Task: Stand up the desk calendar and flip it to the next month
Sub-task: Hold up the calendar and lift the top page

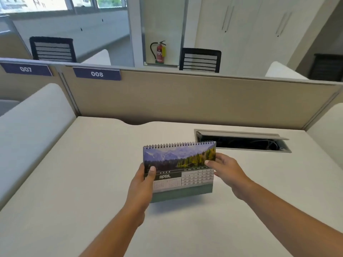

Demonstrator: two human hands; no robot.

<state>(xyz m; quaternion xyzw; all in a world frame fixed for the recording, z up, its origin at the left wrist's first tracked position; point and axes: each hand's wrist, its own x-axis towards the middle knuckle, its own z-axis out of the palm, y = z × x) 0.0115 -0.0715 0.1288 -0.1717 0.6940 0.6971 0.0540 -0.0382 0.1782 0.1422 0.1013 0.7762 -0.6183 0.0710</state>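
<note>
A spiral-bound desk calendar (179, 164) is upright in the middle of the white desk (83, 182), its front page showing a mountain lake photo and the month APRIL. Its green base is near the desk surface; I cannot tell whether it touches. My left hand (143, 184) grips the calendar's left edge, thumb on the front page. My right hand (225, 168) holds the right edge, thumb on the photo and fingers behind. The spiral binding runs along the top.
An open cable hatch (243, 140) is set into the desk just behind and to the right of the calendar. A beige partition (185, 101) closes the desk's far side. White dividers (33, 123) flank both sides. Chairs and a fire extinguisher (160, 52) stand beyond.
</note>
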